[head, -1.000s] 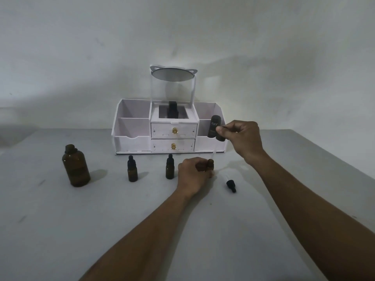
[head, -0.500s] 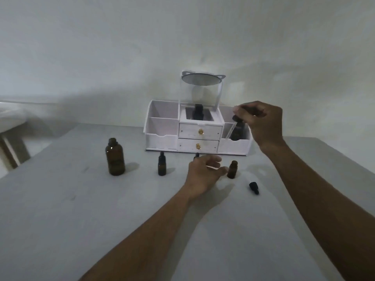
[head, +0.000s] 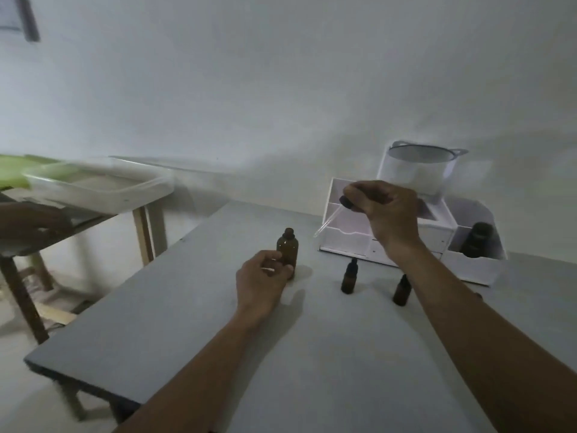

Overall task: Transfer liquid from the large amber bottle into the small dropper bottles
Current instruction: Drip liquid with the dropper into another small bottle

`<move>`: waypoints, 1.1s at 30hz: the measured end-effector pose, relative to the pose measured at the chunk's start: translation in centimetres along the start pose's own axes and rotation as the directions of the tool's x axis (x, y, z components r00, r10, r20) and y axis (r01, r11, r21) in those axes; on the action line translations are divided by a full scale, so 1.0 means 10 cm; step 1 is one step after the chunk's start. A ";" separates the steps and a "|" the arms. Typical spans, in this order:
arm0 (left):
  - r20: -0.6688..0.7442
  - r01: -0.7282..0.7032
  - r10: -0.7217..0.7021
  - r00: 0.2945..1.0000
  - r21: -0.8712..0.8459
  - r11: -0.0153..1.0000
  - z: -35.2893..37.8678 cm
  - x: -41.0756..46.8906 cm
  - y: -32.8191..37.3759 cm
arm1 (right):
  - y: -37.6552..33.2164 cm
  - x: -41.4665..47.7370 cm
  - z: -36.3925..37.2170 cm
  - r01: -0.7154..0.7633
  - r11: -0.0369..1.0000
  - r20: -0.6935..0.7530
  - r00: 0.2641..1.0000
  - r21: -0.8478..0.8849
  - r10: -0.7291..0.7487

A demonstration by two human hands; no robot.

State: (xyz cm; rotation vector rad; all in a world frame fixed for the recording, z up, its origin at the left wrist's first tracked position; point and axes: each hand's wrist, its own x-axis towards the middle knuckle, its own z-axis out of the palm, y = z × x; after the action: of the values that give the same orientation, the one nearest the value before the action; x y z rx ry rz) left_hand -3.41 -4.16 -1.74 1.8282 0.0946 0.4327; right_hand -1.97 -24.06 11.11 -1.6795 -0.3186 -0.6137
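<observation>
- Grey surface [head: 175,314] fills the view, with a bare white wall behind it.
- Left hand [head: 265,276]: grip curled round the base of the large amber bottle [head: 288,245], which stands upright mid-surface.
- Right hand [head: 388,210]: grip pinching the dropper [head: 327,222] at its bulb, glass tip slanting down-left near the bottle's neck.
- Two small dropper bottles [head: 348,278] [head: 401,292] stand capped before the white organizer [head: 349,242].
- Far left, blurred: a side table [head: 142,235] carrying a clear tray [head: 93,189].

left hand [head: 262,276] by amber bottle [head: 288,246], dropper [head: 331,219] pinched
</observation>
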 end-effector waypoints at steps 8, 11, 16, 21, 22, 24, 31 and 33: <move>0.107 -0.013 0.013 0.994 -0.001 1.000 0.05 0.40 -0.10 | 0.09 0.21 0.42 -0.009 1.000 0.027 1.000 0.021 0.009; 0.166 -0.028 0.039 0.985 -0.069 0.997 0.08 0.45 -0.14 | 0.14 0.26 0.49 -0.003 1.000 0.049 0.999 0.006 0.003; 0.187 -0.034 0.055 0.981 -0.117 0.993 0.09 0.45 -0.18 | 0.22 0.29 0.59 0.048 0.995 0.100 0.994 -0.088 -0.039; 0.180 -0.031 0.057 0.982 -0.143 0.989 0.08 0.45 -0.20 | 0.29 0.28 0.74 0.044 0.979 0.231 0.973 -0.201 0.004; 0.182 -0.034 0.059 0.981 -0.142 0.989 0.08 0.45 -0.21 | 0.32 0.27 0.77 0.033 0.976 0.262 0.965 -0.215 0.025; 0.185 -0.040 0.065 0.981 -0.139 0.989 0.08 0.44 -0.21 | 0.41 0.22 0.82 0.013 0.970 0.305 0.950 -0.242 0.064; 0.177 -0.050 0.071 0.982 -0.120 0.992 0.08 0.43 -0.21 | 0.67 0.10 0.89 -0.007 0.954 0.286 0.953 -0.299 0.096; 0.175 -0.052 0.072 0.982 -0.115 0.992 0.08 0.43 -0.21 | 0.67 0.10 0.89 -0.007 0.957 0.285 0.954 -0.289 0.093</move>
State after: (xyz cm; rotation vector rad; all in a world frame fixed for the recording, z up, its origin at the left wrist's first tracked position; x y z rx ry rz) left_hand 1.23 -3.04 -2.88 1.7561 -0.1088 0.3089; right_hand 4.37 -16.91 5.26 -2.0579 -0.4147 -0.3798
